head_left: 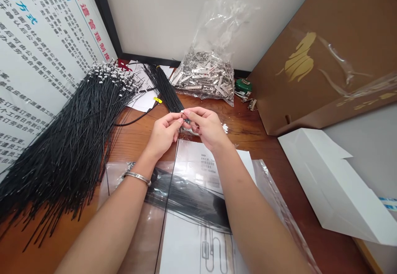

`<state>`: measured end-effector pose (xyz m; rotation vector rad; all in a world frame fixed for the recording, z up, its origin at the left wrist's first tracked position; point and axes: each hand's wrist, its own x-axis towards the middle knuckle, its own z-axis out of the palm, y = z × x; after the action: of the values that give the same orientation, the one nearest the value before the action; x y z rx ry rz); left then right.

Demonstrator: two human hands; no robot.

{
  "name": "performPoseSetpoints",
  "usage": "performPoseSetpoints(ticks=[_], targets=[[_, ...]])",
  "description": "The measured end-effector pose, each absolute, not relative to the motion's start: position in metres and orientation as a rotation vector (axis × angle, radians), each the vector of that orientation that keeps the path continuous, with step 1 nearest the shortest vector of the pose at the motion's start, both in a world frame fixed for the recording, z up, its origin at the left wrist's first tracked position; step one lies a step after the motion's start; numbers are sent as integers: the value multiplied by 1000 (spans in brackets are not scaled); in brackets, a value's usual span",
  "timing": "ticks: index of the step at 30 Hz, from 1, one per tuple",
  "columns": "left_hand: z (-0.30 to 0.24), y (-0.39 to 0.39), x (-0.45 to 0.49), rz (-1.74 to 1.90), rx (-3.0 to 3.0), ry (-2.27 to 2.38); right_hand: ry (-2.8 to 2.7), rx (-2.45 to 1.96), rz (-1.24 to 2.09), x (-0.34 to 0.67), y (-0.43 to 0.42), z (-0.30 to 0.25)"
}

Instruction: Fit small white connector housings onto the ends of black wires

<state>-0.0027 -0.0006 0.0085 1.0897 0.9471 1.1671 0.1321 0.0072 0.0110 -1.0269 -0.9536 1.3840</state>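
My left hand (pixel 163 132) pinches a black wire (pixel 168 195) close to its upper end; the rest hangs down toward me between my forearms. Finger and thumb of my right hand (pixel 207 126) are closed on a tiny white connector (pixel 182 111) at that end, the two hands' fingertips nearly touching. Beneath my arms lies a clear plastic bag (pixel 130 220) over a printed sheet (pixel 181 234), with black wires (pixel 192 197) showing in it. Small white pieces (pixel 225 128) are scattered just right of my right hand. Another bundle of black wires (pixel 166 86) lies behind my hands.
A large heap of black wires with white ends (pixel 71 141) covers the left side. At the back stands a clear bag of metal clips (pixel 209 75), with a green tape measure (pixel 243 86) beside it. A brown box (pixel 335 38) and a white box (pixel 328 187) flank the right.
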Motion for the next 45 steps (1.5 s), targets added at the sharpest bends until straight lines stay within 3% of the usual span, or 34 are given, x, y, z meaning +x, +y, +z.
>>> performPoseSetpoints(ticks=[25, 45], targets=[[8, 0, -3, 1122, 988, 976, -984, -1016, 1434, 135, 7, 13], [9, 1, -12, 987, 811, 711, -963, -918, 1593, 138, 4, 21]])
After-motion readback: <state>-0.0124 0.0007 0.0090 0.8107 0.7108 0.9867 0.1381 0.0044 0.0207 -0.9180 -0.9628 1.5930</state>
